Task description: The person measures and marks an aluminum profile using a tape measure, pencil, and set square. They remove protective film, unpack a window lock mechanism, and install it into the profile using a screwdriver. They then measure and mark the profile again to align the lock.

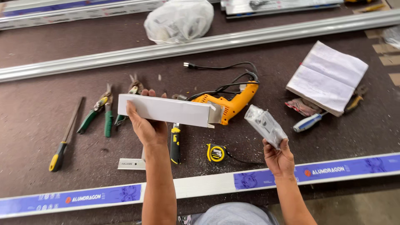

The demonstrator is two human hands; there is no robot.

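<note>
My left hand (146, 125) holds a short white aluminium profile piece (166, 110) level above the dark brown table, fingers wrapped around its left part. My right hand (278, 157) grips a small clear plastic bag of metal hardware (265, 125), raised to the right of the profile. Just behind the profile's right end lies an orange electric drill (231, 103) with a black cord. A yellow tape measure (216, 153) rests on the table between my two forearms.
Green-handled snips (104, 111), a yellow-handled file (64, 137), a utility knife (175, 143) and a small offcut (131, 163) lie at left. A white booklet (328, 76) and blue-handled screwdriver (307, 123) sit at right. Long aluminium profiles (216, 41) cross the table; a plastic bag (179, 20) sits behind.
</note>
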